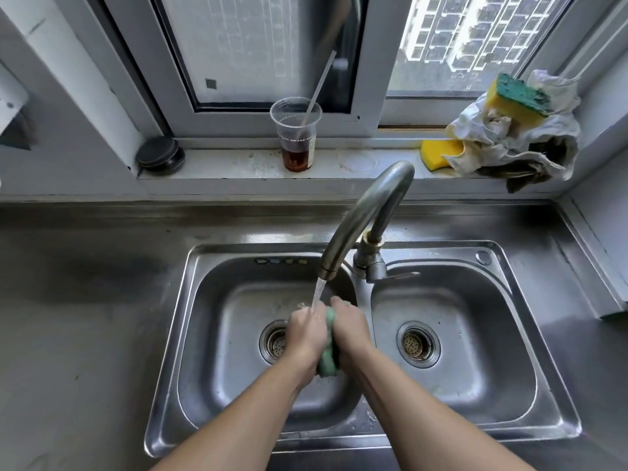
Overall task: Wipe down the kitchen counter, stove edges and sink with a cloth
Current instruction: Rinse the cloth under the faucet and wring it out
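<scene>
A green cloth [329,358] is squeezed between my two hands over the left basin of a steel double sink [530,433]. My left hand [306,334] grips it from the left and my right hand [350,329] grips it from the right. Water runs from the curved tap [367,209] onto my left hand and the top of the cloth. Most of the cloth is hidden between my palms.
Steel counter [85,300] lies left of the sink. The windowsill holds a plastic cup [296,134] with brown liquid and a straw, a dark round lid [159,154], yellow-green sponges [516,96] and a crumpled white rag [520,147]. A wall stands at the right.
</scene>
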